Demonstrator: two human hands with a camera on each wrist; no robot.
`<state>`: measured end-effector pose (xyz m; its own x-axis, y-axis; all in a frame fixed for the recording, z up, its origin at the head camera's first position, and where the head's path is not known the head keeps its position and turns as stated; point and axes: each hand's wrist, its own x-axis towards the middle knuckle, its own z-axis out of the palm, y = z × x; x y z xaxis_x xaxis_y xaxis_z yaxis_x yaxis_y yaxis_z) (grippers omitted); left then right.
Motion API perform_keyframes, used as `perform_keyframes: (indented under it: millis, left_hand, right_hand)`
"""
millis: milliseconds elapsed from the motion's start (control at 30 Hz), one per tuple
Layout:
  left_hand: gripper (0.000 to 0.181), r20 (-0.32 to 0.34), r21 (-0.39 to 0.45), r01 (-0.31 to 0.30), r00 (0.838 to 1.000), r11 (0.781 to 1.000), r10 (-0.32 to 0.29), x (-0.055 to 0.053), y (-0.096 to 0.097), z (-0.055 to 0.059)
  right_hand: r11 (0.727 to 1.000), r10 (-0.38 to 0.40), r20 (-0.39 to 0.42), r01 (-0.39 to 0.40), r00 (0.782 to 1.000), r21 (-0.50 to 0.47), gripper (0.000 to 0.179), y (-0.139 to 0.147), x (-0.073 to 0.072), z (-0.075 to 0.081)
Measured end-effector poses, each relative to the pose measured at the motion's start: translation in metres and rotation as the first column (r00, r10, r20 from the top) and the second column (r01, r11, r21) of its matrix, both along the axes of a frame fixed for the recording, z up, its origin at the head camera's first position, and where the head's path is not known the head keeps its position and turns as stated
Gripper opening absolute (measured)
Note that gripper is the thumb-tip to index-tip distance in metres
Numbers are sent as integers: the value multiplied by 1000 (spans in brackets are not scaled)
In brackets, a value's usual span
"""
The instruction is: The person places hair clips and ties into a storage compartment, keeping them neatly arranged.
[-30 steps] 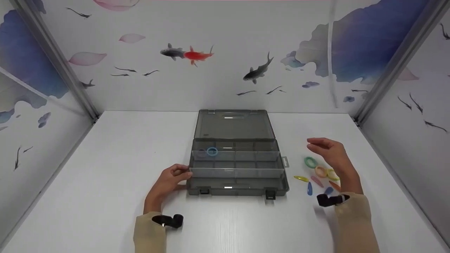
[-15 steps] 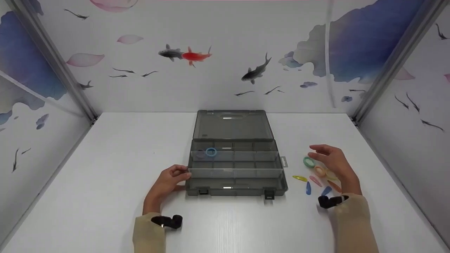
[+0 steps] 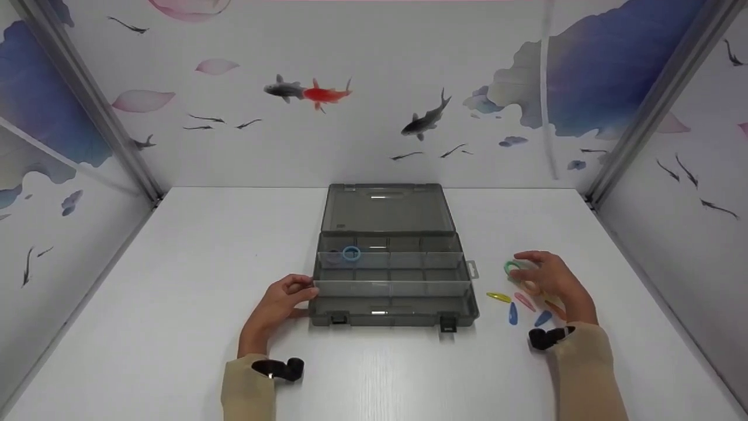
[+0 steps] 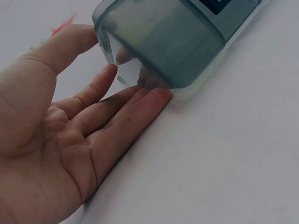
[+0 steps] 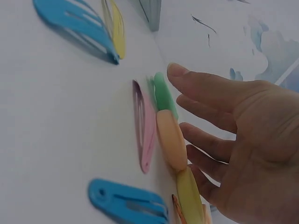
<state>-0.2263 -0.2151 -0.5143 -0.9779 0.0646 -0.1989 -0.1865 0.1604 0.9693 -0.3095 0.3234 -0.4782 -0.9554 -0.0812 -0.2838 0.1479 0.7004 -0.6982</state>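
Observation:
My left hand (image 3: 286, 301) rests at the left side of a grey see-through compartment box (image 3: 409, 320), its thumb and extended fingers touching the corner and end wall. The box's lid lies back. In a rear left compartment are a blue hair tie (image 3: 359, 253) and a dimmer dark ring (image 3: 333, 255). My right hand (image 3: 552, 278) is low over a green hair tie (image 5: 163, 98), thumb and fingers spread apart around it, nothing gripped. Beside that tie, a peach hair tie (image 5: 170, 140) and a yellow hair tie (image 5: 190, 196) sit in a row by the fingers.
Near the right hand lie several snap hair clips: a yellow clip (image 3: 498, 297), a pink clip (image 3: 525, 302), blue clips (image 3: 513, 314) and an orange clip (image 3: 555, 310). A hanging tab (image 3: 473, 269) sticks out from the box's right side. Printed panels (image 3: 374, 117) enclose the white table (image 3: 193, 251).
My right hand has come down and slightly nearer to me, over the green and peach hair ties, which it now partly covers. The left hand and box stay in place.

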Motion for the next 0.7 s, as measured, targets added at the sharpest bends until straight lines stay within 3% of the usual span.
perform_keyframes:
  millis: [267,700]
  left_hand:
    - [49,-5,-7,0,1000,1000,0,1,0,3]
    - [50,-6,7,-3,1000,1000,3,1,0,2]
  right_hand:
    - [998,48,-27,-47,999,44,66,-1,-1,-2]
    - [999,36,-33,-35,999,24,60,-7,-2,-2]
